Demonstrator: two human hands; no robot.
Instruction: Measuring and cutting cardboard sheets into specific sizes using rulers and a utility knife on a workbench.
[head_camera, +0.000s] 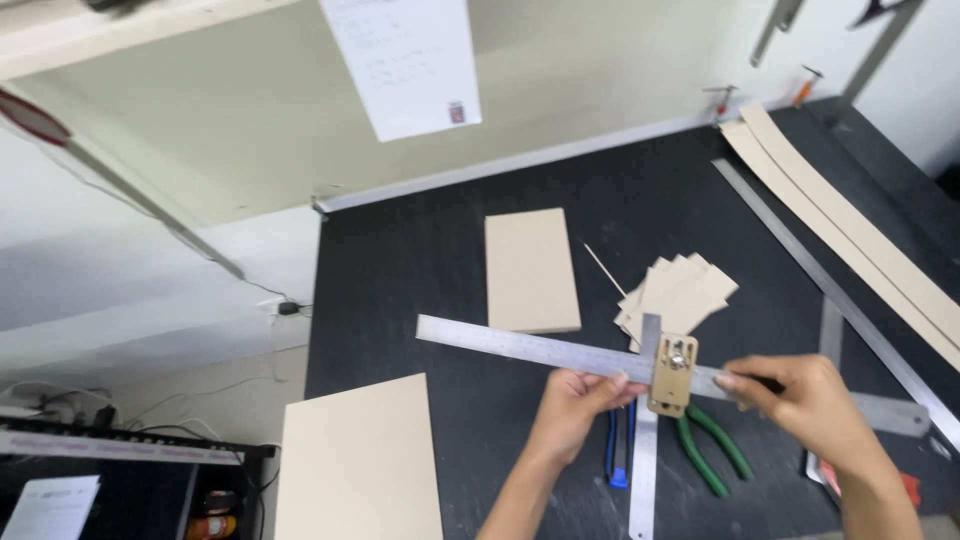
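Note:
My left hand (578, 398) and my right hand (805, 398) both grip a long steel ruler (520, 346), held just above a black work table (430, 250). The left hand pinches the ruler near its middle; the right hand holds its right part. Between my hands a small tan wooden block with a metal knob (672, 374) sits on the ruler, where a second steel strip (645, 460) crosses it at a right angle.
A tan card rectangle (531, 270) lies behind the ruler, a fanned pile of card pieces (682, 292) to its right, a large tan sheet (360, 462) at the front left. Green-handled pliers (712, 448) and a blue knife (620, 450) lie below. Long tan strips (850, 230) and a long steel straightedge (800, 250) run along the right.

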